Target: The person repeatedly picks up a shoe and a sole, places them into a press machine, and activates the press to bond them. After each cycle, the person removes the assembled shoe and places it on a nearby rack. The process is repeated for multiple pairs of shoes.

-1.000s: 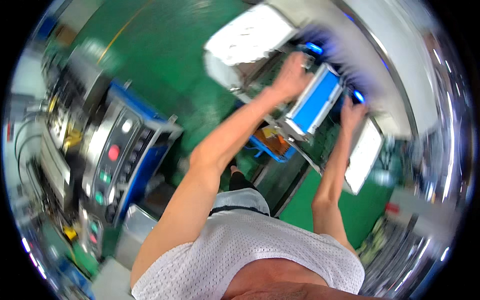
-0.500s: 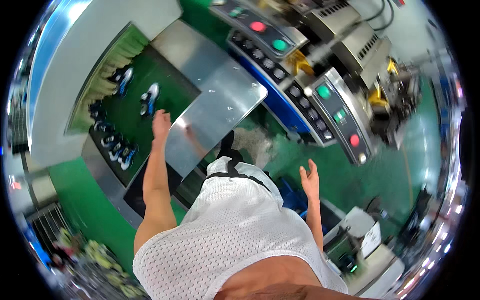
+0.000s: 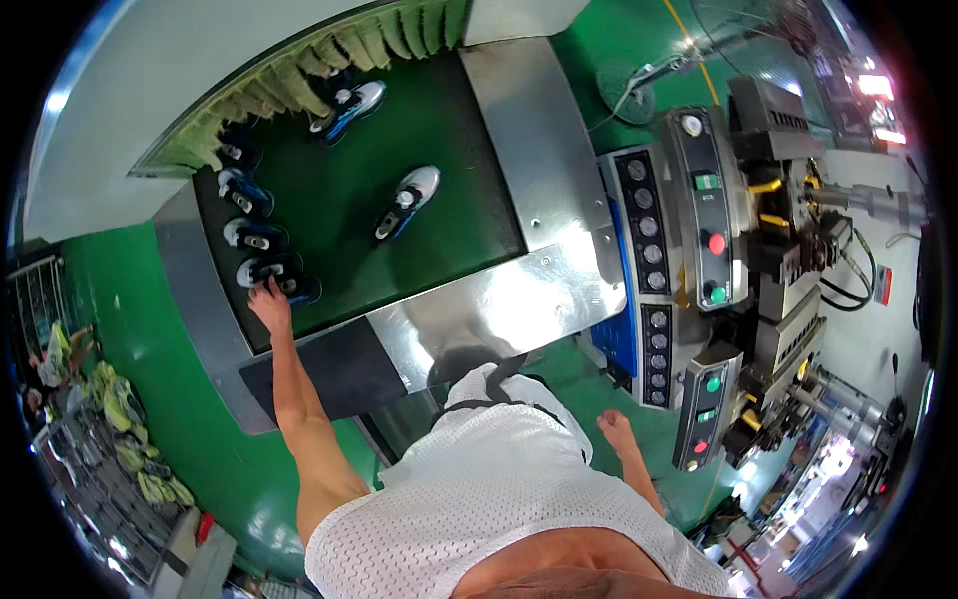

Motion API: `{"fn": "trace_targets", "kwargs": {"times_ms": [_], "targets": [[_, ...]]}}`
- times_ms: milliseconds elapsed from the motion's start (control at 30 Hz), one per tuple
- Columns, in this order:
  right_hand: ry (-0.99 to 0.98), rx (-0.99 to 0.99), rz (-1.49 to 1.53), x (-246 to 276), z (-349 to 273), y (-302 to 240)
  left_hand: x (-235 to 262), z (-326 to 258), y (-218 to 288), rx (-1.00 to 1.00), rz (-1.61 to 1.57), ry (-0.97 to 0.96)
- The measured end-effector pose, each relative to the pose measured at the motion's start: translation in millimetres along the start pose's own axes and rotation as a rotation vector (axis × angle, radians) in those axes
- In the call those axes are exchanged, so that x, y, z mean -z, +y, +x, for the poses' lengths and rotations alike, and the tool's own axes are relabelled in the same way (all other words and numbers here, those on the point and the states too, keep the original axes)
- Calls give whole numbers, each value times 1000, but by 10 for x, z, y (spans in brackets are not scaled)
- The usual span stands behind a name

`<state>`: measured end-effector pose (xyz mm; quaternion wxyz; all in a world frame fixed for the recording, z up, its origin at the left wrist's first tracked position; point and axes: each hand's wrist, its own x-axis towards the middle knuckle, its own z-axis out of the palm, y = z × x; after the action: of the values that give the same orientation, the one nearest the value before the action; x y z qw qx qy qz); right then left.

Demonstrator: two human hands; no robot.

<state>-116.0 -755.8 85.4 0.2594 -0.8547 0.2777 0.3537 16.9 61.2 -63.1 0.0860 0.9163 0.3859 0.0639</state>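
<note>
My left hand [image 3: 269,307] reaches to the near left corner of a green conveyor belt [image 3: 349,275]. Its fingers bend closed onto the nearest black, white and blue shoe [image 3: 284,272] in a row along the belt's left side. Behind that one are more shoes [image 3: 255,236] of the same kind. A single shoe [image 3: 409,203] lies apart near the belt's middle, and another [image 3: 351,108] sits by the far curtain. My right hand [image 3: 617,431] hangs low at my right side, fingers curled in, with nothing visible in it.
A fringed curtain [image 3: 369,45] hangs from the pale machine housing over the belt's far side. A shiny metal ledge [image 3: 499,307] borders the belt towards me. To the right stand machines with dials and a button panel [image 3: 705,230]. A floor fan [image 3: 627,92] is beyond.
The view has turned right and my body stands closer to the belt. My left hand has gone from near the single shoe to the left row. The right hand's spread fingers have curled in.
</note>
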Motion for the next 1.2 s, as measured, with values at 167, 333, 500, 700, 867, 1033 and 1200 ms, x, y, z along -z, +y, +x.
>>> {"fn": "trace_targets", "kwargs": {"times_ms": [167,333,500,700,867,1033,1200], "targets": [[-31,184,-206,231,596,-949,176,329,434,-174,-224,125],[1,432,-72,334,850,-2130,562,230,1187,-60,-366,-26],[-193,583,169,414,-104,-3317,1634,-362,2603,-600,-546,69],[201,1069,81,489,-510,-3509,2118,-1585,4416,-1226,-830,-271],[522,889,369,1245,-509,-2443,2572,-2970,5700,-1679,-992,-559],[506,549,1044,1855,-1014,-926,3046,-4276,6788,-2072,-959,-792],[708,469,1842,1727,-1480,153,2706,-5492,7726,-1853,-1110,-1135]]}}
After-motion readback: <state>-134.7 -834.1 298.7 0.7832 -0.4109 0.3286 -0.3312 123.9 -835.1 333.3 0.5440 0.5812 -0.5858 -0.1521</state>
